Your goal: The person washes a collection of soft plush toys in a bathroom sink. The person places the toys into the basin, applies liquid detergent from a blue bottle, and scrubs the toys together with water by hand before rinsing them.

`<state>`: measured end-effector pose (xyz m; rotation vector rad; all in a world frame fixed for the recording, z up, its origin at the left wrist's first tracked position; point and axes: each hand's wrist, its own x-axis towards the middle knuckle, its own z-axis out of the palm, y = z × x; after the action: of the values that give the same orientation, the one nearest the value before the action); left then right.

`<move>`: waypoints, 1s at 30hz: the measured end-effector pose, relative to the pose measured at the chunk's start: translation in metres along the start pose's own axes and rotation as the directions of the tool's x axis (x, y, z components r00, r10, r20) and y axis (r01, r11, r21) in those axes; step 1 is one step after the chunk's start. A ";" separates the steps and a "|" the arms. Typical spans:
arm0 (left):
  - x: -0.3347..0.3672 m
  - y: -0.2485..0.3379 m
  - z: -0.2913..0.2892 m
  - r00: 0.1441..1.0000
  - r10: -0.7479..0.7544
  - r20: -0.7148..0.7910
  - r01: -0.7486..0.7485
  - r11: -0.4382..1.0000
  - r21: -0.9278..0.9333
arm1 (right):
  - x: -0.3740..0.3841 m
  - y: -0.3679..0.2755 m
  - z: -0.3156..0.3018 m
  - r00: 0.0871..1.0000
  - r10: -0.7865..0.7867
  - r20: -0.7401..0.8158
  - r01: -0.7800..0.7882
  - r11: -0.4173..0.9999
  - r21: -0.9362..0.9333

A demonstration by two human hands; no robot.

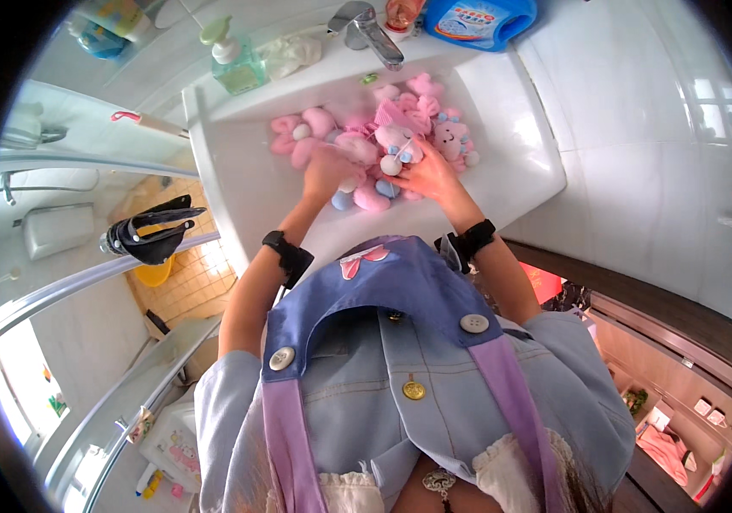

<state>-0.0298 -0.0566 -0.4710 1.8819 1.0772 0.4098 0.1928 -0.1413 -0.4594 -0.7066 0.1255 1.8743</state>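
View from above of a white sink [502, 162] filled with small pink plush toys [366, 145], which lie heaped from the basin's middle toward its back wall, with a few pale blue and white balls among them. The left hand [327, 171] rests palm down on the near-left part of the heap, fingers curled into the toys; whether this grip is closed on any one toy cannot be told. The right hand [430, 175] lies on the near-right part of the heap, its fingers spread and touching a pink plush bear [402, 145] with a white muzzle; a firm grip is not visible. A second bear [451, 137] sits just beside it toward the sink's right edge. Each wrist bears a black band. Behind the heap, at the middle of the back rim, a chrome tap [370, 32] reaches over the basin. On the back ledge stand a green pump bottle [233, 61] at the left corner, a crumpled white cloth [291, 53] between it and the tap, and a blue detergent jug [477, 21] at the right. A toothbrush [148, 122] lies just beyond the sink's left rim. Nothing stands between the hands and the toys; the person's blue pinafore [400, 291] covers the near rim.
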 end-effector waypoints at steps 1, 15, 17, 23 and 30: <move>0.003 -0.001 -0.004 1.000 -0.001 -0.004 0.001 1.000 0.003 | 0.005 0.001 -0.004 1.000 0.002 0.005 -0.002 1.000 -0.001; -0.014 -0.020 -0.031 0.802 -0.383 0.459 0.471 -0.066 -0.879 | -0.010 -0.009 0.032 0.965 -0.154 -0.211 0.121 0.979 -0.162; -0.013 -0.002 -0.035 0.751 -0.432 0.500 0.510 -0.102 -0.854 | -0.011 -0.009 0.032 0.965 -0.164 -0.206 0.136 0.980 -0.144; -0.016 0.023 -0.032 0.722 -0.439 0.535 0.559 -0.086 -0.825 | -0.009 -0.017 0.032 0.967 -0.124 -0.222 0.085 0.980 -0.179; -0.007 -0.015 -0.018 0.719 -0.346 0.602 0.548 -0.249 -0.798 | -0.007 -0.014 0.017 0.929 -0.363 -0.077 0.118 0.486 -0.866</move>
<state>-0.0527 -0.0492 -0.4732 0.0001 0.8208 0.3832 0.1999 -0.1338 -0.4384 -1.5591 -0.7851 1.4656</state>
